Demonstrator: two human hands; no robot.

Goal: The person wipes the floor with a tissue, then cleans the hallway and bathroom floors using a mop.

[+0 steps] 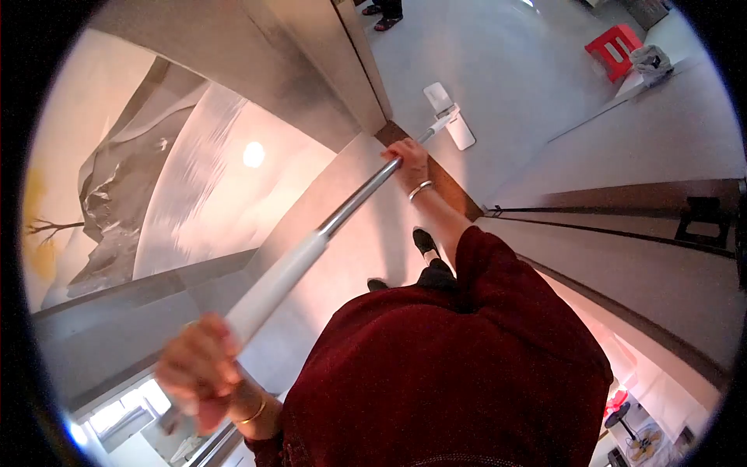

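Note:
A long pole, white at its near part and metallic further on, runs diagonally from the lower left to the upper middle. At its far end a flat white mop head lies on the grey floor beyond the doorway. My left hand, somewhat blurred and with a gold bangle at the wrist, is closed around the near end of the pole. Further along, my right hand, with a silver bangle, grips the metallic part.
A brown threshold strip crosses the floor. Door frames and walls stand on both sides. A red stool with a plastic bag beside it is at the upper right. Another person's feet show at the top. A landscape picture is at the left.

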